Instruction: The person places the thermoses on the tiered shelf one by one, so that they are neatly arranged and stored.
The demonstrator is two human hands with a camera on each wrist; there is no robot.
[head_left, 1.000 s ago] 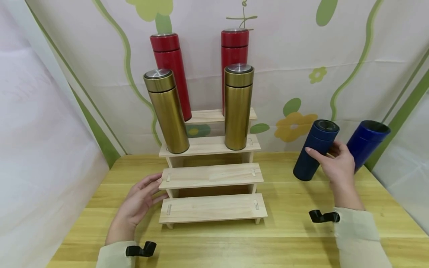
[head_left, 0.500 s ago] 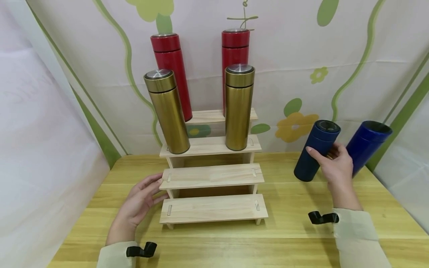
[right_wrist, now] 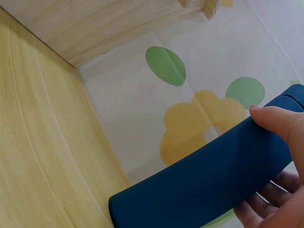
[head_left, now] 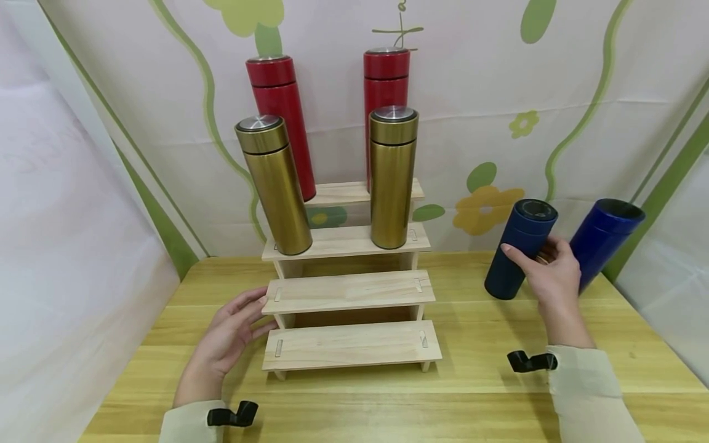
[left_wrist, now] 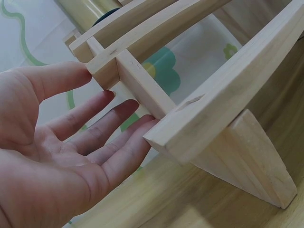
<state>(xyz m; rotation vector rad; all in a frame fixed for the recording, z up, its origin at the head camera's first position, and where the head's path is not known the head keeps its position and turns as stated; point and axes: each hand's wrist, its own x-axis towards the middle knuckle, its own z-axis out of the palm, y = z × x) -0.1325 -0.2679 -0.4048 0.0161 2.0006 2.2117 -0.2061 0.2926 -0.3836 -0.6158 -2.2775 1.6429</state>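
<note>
1. Right hand: thumb and fingers are curled round the dark navy flask, gripping it on its upper half. The thumb lies across the near face; the other fingertips show below and behind the body in the right wrist view.
2. Dark navy flask: at the right of the counter, between the stepped rack and the second blue flask. It appears to lean, top away to the right. Whether its base touches the counter cannot be told.
3. Brighter blue flask: just beside the right hand on its far right side, also appearing to lean rightward, close to the backdrop.
4. Left hand: flat and relaxed, fingers straight, holding nothing. The fingertips rest against the left end of the wooden stepped rack, at the side support between the two lowest steps, as the left wrist view confirms.
5. Wooden stepped rack: four tiers, standing at the middle of the counter against the backdrop. The two lower steps carry nothing.
6. Third step up: two gold flasks, the left one and the right one, upright at either end.
7. Top step: two red flasks, left and right, upright behind the gold pair.
8. Backdrop: white cloth printed with green vines, leaves and yellow flowers, behind the counter.
</note>
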